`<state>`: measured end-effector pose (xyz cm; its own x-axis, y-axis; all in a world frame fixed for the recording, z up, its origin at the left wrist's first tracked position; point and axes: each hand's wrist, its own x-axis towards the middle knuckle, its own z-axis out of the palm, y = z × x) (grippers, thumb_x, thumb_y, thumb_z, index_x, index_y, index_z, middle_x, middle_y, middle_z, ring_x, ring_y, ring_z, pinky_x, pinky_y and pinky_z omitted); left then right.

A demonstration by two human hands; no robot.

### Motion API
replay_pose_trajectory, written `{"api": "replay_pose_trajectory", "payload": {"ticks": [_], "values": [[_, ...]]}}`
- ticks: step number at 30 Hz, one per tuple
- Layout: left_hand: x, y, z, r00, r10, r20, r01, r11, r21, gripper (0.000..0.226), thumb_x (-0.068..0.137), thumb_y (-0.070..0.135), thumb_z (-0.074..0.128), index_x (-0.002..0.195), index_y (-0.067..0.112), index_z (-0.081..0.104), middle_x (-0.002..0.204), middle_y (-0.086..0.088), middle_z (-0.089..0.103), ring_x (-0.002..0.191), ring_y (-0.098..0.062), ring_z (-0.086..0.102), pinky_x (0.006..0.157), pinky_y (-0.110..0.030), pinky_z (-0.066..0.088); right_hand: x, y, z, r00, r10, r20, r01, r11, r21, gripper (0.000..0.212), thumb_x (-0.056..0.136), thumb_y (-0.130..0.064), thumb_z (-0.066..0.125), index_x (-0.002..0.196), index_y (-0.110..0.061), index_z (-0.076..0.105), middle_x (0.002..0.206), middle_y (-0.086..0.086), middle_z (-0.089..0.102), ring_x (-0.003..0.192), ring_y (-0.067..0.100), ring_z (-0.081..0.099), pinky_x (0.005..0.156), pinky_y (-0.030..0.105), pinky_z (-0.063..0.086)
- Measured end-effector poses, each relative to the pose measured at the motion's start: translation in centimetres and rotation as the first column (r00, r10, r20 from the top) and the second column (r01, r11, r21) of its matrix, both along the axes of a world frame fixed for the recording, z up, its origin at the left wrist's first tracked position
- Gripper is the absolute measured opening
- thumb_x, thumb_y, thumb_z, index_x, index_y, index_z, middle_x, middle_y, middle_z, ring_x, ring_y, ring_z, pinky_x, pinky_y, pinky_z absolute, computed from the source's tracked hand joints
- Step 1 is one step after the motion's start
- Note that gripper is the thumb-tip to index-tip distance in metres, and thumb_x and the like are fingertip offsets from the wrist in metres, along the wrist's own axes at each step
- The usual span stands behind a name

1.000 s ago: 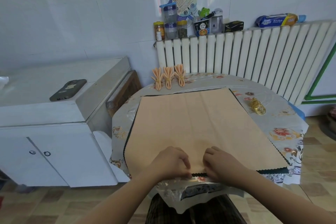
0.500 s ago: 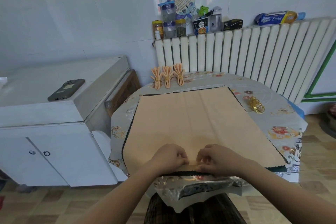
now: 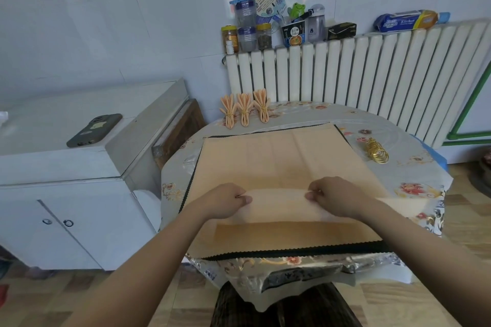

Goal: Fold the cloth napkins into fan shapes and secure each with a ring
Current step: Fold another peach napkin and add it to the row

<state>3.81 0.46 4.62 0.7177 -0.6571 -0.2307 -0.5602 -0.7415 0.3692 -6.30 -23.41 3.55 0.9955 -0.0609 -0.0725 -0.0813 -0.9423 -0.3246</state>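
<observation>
A peach cloth napkin [image 3: 271, 159] lies spread over a dark-edged mat [image 3: 292, 251] on the round table. Its near edge is lifted and folded back toward the middle. My left hand [image 3: 225, 202] pinches that folded strip at its left part, and my right hand [image 3: 334, 198] pinches it at its right part. Three finished fan napkins [image 3: 244, 110], each with a ring, stand in a row at the table's far left. A pile of gold rings [image 3: 376, 152] lies at the right of the napkin.
The table wears a floral plastic cover [image 3: 417, 188]. A white cabinet [image 3: 87, 162] with a phone [image 3: 94, 130] on it stands left. Behind is a white radiator [image 3: 372, 79] carrying jars and boxes [image 3: 265, 32].
Both hands have lifted the napkin's near edge and carried it away from me, spreading apart along the fold. The head view has tilted slightly.
</observation>
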Motion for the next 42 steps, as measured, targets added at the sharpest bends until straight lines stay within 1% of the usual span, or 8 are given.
{"api": "replay_pose_trajectory", "payload": {"ticks": [4,6,11,14,18,25,31,42], "values": [[1.0,0.6,1.3,0.964,0.012,-0.267,-0.006,1.0,0.024,0.037,0.098,0.035,0.048,0.067,0.015,0.051,0.068,-0.001,0.05,0.066,-0.017,0.046,0.069,-0.033,0.035,1.1,-0.4,2.0,0.98,0.114,-0.164,-0.111,0.993,0.025,0.043,0.098,-0.034,0.043,0.067,-0.005,0.048,0.06,0.005,0.041,0.058,0.017,0.038,0.056,0.028,0.026],[1.4,0.8,1.7,0.947,0.02,-0.32,-0.001,0.998,0.062,0.033,0.097,0.038,0.049,0.082,0.013,0.065,0.083,-0.003,0.064,0.079,-0.018,0.057,0.081,-0.034,0.041,1.9,-0.7,2.6,0.963,0.147,-0.225,-0.147,0.989,0.02,0.048,0.098,-0.037,0.043,0.076,0.004,0.055,0.066,0.008,0.045,0.063,0.018,0.04,0.059,0.03,0.026],[4.5,-0.9,0.8,0.997,0.045,-0.058,-0.037,0.991,0.13,0.042,0.099,0.028,0.047,0.06,0.016,0.037,0.062,-0.002,0.038,0.064,-0.021,0.04,0.06,-0.031,0.027,6.4,-1.6,1.6,0.977,0.065,-0.203,-0.083,0.993,-0.082,0.04,0.094,-0.041,0.05,0.096,-0.005,0.067,0.094,0.009,0.066,0.088,0.022,0.059,0.073,0.03,0.041],[6.4,-2.0,-0.5,0.986,0.127,0.111,-0.141,0.982,0.128,0.025,0.098,0.024,0.046,0.083,0.011,0.06,0.09,-0.009,0.059,0.09,-0.029,0.053,0.073,-0.031,0.038,9.2,-2.1,0.2,0.99,-0.034,-0.136,0.011,0.986,-0.166,0.027,0.093,-0.038,0.053,0.101,-0.015,0.065,0.103,0.004,0.064,0.097,0.022,0.058,0.079,0.029,0.043],[9.3,-3.5,-2.4,0.934,0.219,0.284,-0.252,0.964,0.085,0.02,0.097,0.021,0.044,0.092,0.014,0.062,0.107,-0.009,0.064,0.101,-0.029,0.057,0.074,-0.031,0.041,13.2,-2.8,-1.7,0.993,-0.109,0.041,0.117,0.928,-0.354,0.024,0.096,-0.039,0.045,0.106,-0.023,0.061,0.109,-0.001,0.065,0.105,0.021,0.056,0.092,0.033,0.032],[16.6,-5.5,-4.9,0.876,0.288,0.387,-0.338,0.939,0.066,0.019,0.097,0.014,0.042,0.099,0.014,0.061,0.109,-0.007,0.061,0.103,-0.027,0.055,0.075,-0.031,0.031,21.2,-4.5,-4.8,0.96,-0.12,0.255,0.213,0.9,-0.38,0.026,0.097,-0.039,0.043,0.106,-0.025,0.062,0.107,-0.003,0.063,0.103,0.019,0.052,0.089,0.032,0.028],[20.1,-6.9,-6.7,0.858,0.301,0.416,-0.365,0.927,0.082,0.023,0.098,0.014,0.035,0.105,0.012,0.057,0.11,-0.007,0.059,0.105,-0.026,0.054,0.11,-0.04,0.021,24.9,-6.0,-7.1,0.946,-0.127,0.297,0.212,0.937,-0.276,0.022,0.095,-0.033,0.047,0.103,-0.021,0.062,0.107,-0.003,0.063,0.107,0.019,0.049,0.09,0.029,0.025],[22.7,-7.5,-8.8,0.799,0.39,0.457,-0.458,0.888,0.043,0.035,0.083,0.005,0.036,0.115,0.014,0.049,0.114,-0.004,0.053,0.11,-0.024,0.046,0.108,-0.042,0.016,27.0,-5.8,-9.1,0.898,-0.215,0.384,0.28,0.952,-0.122,0.016,0.087,-0.033,0.06,0.09,-0.018,0.065,0.092,0.0,0.062,0.096,0.024,0.054,0.083,0.034,0.029]]}}
